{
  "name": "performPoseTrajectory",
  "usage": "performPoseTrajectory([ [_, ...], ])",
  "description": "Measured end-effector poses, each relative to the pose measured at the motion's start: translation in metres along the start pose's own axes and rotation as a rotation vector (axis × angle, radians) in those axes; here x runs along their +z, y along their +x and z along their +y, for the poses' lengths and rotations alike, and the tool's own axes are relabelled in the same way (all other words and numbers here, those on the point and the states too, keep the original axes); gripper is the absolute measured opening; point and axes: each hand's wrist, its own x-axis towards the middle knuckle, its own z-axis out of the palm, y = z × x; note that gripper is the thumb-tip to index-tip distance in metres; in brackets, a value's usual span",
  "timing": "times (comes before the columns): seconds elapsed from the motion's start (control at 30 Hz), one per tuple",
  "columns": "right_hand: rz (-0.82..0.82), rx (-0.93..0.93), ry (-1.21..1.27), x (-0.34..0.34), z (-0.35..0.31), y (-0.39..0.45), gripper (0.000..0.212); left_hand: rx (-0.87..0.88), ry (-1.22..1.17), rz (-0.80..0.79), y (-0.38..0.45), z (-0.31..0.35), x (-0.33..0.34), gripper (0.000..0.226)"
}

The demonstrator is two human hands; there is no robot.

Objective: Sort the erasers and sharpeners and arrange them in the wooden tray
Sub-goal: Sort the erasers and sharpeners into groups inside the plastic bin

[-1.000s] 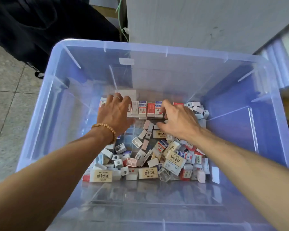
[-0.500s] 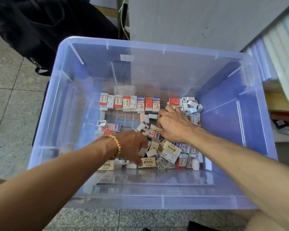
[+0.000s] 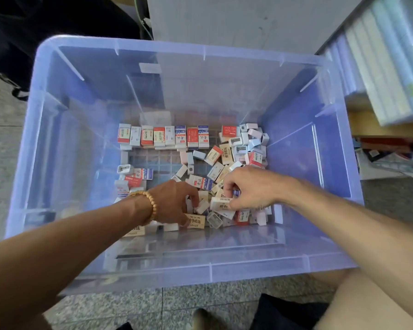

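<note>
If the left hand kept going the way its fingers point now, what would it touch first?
The left hand points right, into the pile. Its fingertips seem already on a small white eraser; just beyond is the cream eraser pinched by the right hand. Depth is unclear.

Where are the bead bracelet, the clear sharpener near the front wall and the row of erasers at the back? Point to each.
bead bracelet (image 3: 152, 204), head view, on the beads at the left wrist.
clear sharpener (image 3: 214, 220), head view, its clear body.
row of erasers (image 3: 164, 137), head view, mid-row.

One head-worn camera looks steeply down, close, into the plastic bin (image 3: 57, 144).
</note>
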Motion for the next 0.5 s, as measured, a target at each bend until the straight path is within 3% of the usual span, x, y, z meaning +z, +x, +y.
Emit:
performPoseTrajectory([
  [0.23, 0.097, -0.031, -0.085, 0.024, -0.010, 0.003, 0.039, 0.010, -0.064, -0.043, -0.005, -0.002, 0.000, 0.043],
  [0.43, 0.040, -0.016, -0.104, 0.025, -0.014, 0.008, 0.063, 0.016, -0.079, -0.041, -0.008, 0.001, -0.004, 0.047],
  [0.5, 0.019, -0.030, -0.160, 0.028, -0.014, 0.009, 0.060, 0.010, -0.106, -0.064, -0.009, 0.000, -0.005, 0.047],
])
